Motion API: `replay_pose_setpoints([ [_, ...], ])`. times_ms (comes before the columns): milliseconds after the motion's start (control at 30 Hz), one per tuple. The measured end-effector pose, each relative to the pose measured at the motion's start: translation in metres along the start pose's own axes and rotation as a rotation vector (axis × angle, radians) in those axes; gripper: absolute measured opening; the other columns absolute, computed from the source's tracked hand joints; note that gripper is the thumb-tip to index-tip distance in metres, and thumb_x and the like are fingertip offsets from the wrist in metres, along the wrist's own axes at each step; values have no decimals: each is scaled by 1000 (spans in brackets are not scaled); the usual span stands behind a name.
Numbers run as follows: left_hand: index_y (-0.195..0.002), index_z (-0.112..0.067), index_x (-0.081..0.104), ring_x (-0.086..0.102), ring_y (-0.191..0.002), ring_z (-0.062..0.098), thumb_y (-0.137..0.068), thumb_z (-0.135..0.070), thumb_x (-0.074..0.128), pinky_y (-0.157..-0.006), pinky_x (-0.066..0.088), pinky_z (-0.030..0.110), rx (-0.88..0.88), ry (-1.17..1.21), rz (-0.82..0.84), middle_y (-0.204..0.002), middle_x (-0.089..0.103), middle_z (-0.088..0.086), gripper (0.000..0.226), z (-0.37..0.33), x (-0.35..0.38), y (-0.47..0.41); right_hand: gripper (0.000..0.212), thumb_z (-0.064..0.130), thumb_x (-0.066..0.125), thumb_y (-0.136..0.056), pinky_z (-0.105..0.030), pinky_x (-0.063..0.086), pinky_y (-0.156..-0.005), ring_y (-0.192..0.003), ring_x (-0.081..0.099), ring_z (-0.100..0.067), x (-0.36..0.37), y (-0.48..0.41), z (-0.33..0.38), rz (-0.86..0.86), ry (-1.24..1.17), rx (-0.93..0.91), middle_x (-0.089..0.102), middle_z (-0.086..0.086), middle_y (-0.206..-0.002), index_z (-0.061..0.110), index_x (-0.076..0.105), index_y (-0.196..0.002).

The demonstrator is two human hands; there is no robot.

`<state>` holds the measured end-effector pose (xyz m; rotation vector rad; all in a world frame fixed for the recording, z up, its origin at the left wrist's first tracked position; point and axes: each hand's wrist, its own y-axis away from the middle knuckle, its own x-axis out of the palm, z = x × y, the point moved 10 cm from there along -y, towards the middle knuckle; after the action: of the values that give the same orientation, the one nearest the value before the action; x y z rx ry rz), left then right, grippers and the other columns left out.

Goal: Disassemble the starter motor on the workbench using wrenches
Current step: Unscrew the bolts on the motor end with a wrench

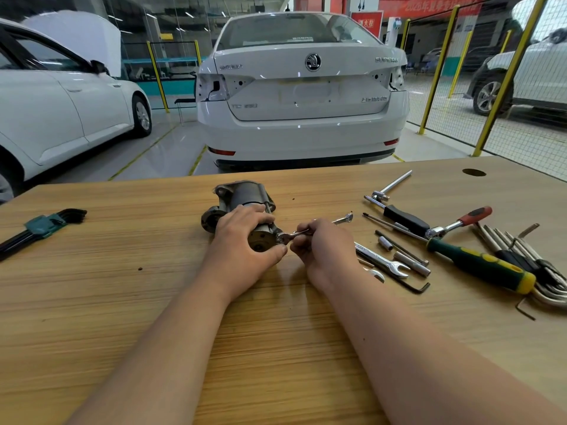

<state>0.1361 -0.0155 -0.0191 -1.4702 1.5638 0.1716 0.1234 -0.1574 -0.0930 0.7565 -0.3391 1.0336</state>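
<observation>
Nearest, my left hand [245, 237] is gripping the starter motor [245, 194] while my right hand [325, 246] is pinching a wrench [290, 235] at its near end.

Garage workshop, indoor.
- Bench [122, 302]: pale wood-grain top, with a round cable hole [474, 172] at the far right.
- Floor [171, 148]: glossy light grey, yellow lane lines.
- White Skoda Superb saloon [303, 99]: rear toward the bench, tail-lamp sockets exposed.
- Second white car [61, 118]: at left, bonnet raised.
- Mesh fence on yellow posts [504, 87]: at right, with a light SUV [527, 78] behind it.
- Red banner [429, 4]: overhead, far back.
</observation>
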Motion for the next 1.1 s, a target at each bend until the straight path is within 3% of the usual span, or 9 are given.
replay_pose_setpoints([
  [67, -117, -37, 55, 20, -131, 5, -70, -41, 73, -104, 16, 25, -3, -8, -3, -131, 39, -24, 50, 1, 0, -1, 12, -2, 42, -90, -24, 44, -47, -29, 43, -11, 0, -1, -1, -4, 8, 11, 55, -11, -68, 3, 53, -90],
  [200, -117, -37, 54, 19, -131, 3, -72, -41, 73, -104, 15, 25, 1, -16, 1, -126, 35, -28, 49, 1, 1, -1, 23, -1, 40, -93, -26, 45, -52, -28, 42, -13, -2, -2, -5, -16, 1, 72, 51, -8, -45, 2, 52, -73],
  [533, -120, -36, 53, 15, -133, 4, -76, -38, 71, -105, 14, 27, 26, -26, 13, -137, 38, -19, 48, 0, 4, -1, 22, 4, 36, -98, -26, 51, -46, -43, 51, -12, 4, 2, 1, 60, 124, 77, 52, -9, -65, 2, 51, -82],
  [667, -121, -36, 53, 14, -133, 6, -77, -41, 70, -104, 12, 26, 26, -47, 2, -139, 37, -17, 48, -2, 4, -2, 10, 7, 44, -96, -27, 53, -54, -49, 58, -12, 19, 11, 28, 182, 240, -201, 58, -9, -81, 15, 49, -100],
  [867, -118, -33, 56, 20, -132, 9, -77, -40, 68, -107, 15, 30, 7, -34, -33, -134, 42, -18, 43, -1, 2, -3, 10, 20, 53, -95, -23, 50, -61, -71, 61, -10, 58, 59, 63, 231, 891, -851, 63, 7, -86, 28, 51, -101],
  [933, -107, -22, 61, 42, -118, 21, -77, -29, 63, -101, 31, 36, 110, -80, -42, -116, 57, -5, 31, -16, -1, -3, 14, 20, 54, -93, -23, 47, -65, -76, 57, -9, 82, 82, 50, 363, 1120, -1035, 61, 11, -86, 26, 57, -105],
  [1000, -90, -5, 63, 59, -86, 32, -71, -6, 68, -78, 43, 40, 190, -245, -33, -84, 63, 11, 20, -30, 1, 0, 19, 19, 55, -92, -23, 43, -69, -84, 53, -10, 99, 96, 29, 508, 1341, -1137, 63, 6, -97, 22, 61, -110],
  [1033, -88, 0, 63, 61, -80, 35, -67, 1, 72, -71, 45, 39, 206, -309, -32, -79, 63, 15, 23, -29, 3, 0, 21, 18, 56, -91, -20, 41, -69, -85, 50, -8, 102, 101, 26, 540, 1371, -1179, 63, 5, -101, 21, 63, -111],
  [1100, -105, -7, 60, 55, -104, 31, -71, -13, 70, -86, 45, 42, 129, -219, -23, -104, 62, 10, 35, -21, 0, -2, 21, 13, 57, -90, -15, 40, -68, -81, 50, -5, 100, 108, 41, 525, 1197, -1236, 63, 6, -96, 17, 64, -110],
])
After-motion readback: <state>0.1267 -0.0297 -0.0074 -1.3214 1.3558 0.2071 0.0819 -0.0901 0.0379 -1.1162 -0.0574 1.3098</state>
